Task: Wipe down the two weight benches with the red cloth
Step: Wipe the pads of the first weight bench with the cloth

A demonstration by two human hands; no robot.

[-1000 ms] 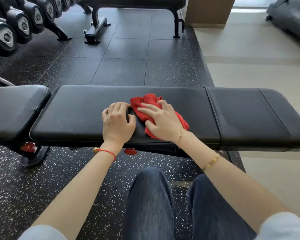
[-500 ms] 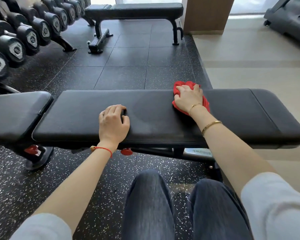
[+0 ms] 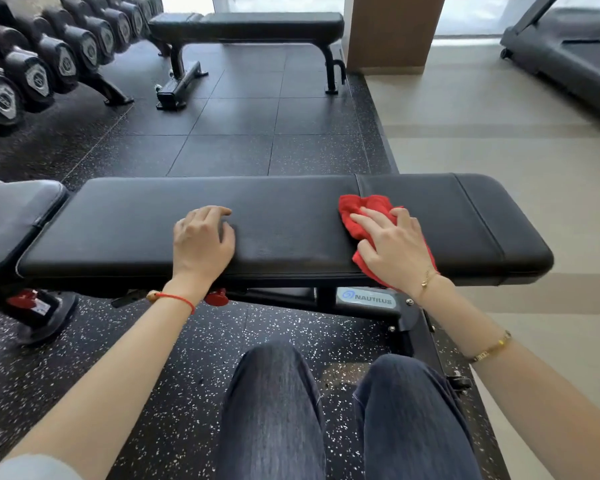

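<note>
A black padded weight bench point(image 3: 284, 202) runs left to right just in front of my knees. My right hand point(image 3: 394, 249) presses flat on the red cloth point(image 3: 362, 211), bunched on the pad near the seam toward the bench's right end. My left hand point(image 3: 201, 242) rests on the middle of the pad with fingers curled, holding nothing. A second black bench point(image 3: 257, 24) stands farther back across the floor.
A rack of dumbbells point(image 3: 45, 64) lines the left side. A tan pillar point(image 3: 392, 32) stands behind the far bench and a treadmill point(image 3: 575, 53) is at the upper right. Black rubber flooring point(image 3: 243, 143) lies between the benches; pale floor lies to the right.
My right hand slid the red cloth from the bench's middle to the right, first to the far edge, then back toward the near edge. My left hand stayed put.
</note>
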